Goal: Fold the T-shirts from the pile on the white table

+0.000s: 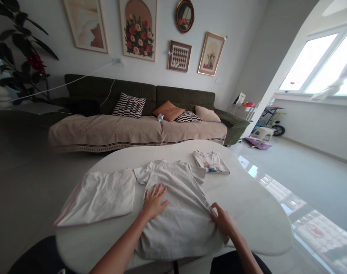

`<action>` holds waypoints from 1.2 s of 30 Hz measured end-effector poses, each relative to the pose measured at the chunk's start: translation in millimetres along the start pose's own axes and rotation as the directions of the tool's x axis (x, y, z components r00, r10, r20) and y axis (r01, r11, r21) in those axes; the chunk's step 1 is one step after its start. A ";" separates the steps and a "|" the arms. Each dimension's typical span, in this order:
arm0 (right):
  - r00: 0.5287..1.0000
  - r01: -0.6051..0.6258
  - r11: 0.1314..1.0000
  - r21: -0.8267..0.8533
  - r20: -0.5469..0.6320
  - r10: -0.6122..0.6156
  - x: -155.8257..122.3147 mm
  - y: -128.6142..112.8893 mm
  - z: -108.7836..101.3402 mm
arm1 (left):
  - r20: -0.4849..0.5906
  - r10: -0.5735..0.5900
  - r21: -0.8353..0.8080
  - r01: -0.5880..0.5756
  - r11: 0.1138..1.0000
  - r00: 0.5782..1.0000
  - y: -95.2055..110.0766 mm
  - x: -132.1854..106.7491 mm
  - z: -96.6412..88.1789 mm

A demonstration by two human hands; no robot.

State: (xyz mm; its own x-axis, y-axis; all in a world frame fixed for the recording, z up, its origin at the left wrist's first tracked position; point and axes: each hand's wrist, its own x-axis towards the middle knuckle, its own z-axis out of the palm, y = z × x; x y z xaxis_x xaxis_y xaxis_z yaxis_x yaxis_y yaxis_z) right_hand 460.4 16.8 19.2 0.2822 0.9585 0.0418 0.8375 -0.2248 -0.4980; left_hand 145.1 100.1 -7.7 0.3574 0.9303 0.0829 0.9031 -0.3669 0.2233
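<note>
Your right grip is pinching the grey T-shirt at its right side on the surface; hard tugging could be skewing it. Your left grip, fingers spread, is resting on its left; slipping could be bunching it.

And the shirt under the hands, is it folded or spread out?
Spread out: the shirt lies on the table, both sleeves out, left hand flat on it, right hand pinching its edge.

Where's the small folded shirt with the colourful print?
In the head view, the folded shirt lies toward the far edge of the white table, right of centre, close beside the spread-out T-shirt.
</note>
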 end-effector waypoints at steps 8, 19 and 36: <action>0.957 0.265 0.931 -0.253 -0.047 -0.285 33.2 -70.5 24.3 | -0.173 -0.080 -0.022 0.077 0.997 0.982 18.7 16.1 -13.8; 0.961 0.276 0.894 -0.352 0.119 -0.249 79.8 -77.6 82.5 | -0.127 -0.173 0.024 0.177 0.984 0.977 -6.5 51.5 10.6; 0.888 0.439 0.890 -0.118 0.207 -0.411 -41.3 -142.4 108.8 | -0.138 -0.249 -0.073 0.240 0.968 0.959 7.6 27.0 11.1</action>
State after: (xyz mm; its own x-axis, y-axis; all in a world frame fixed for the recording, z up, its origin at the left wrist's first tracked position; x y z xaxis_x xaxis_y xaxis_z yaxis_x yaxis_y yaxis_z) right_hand 278.6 28.3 -5.9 -0.1904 0.9797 0.0623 0.9250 0.2003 -0.3228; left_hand 164.2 122.4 -14.6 0.0854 0.9838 0.1579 0.9427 -0.1311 0.3067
